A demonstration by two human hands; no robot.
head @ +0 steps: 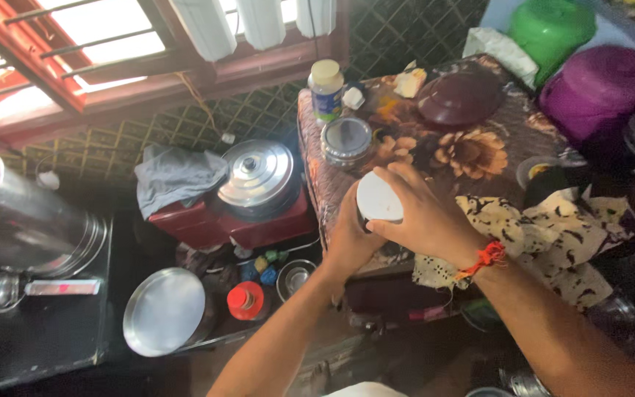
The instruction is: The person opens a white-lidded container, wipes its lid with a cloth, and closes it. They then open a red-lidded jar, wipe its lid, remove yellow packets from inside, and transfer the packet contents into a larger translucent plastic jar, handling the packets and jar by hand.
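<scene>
A white round lid tops a container held over the edge of a flower-patterned covered surface. My right hand, with an orange thread on the wrist, grips the lid from above and the right. My left hand wraps the container's body from below and the left, hiding most of it. Both hands touch the same container.
A steel tin, a white-capped jar and a maroon bowl stand on the patterned surface. A lidded steel pot sits on a red stove. Below lie a steel plate, a red-capped bottle and a large steel vessel.
</scene>
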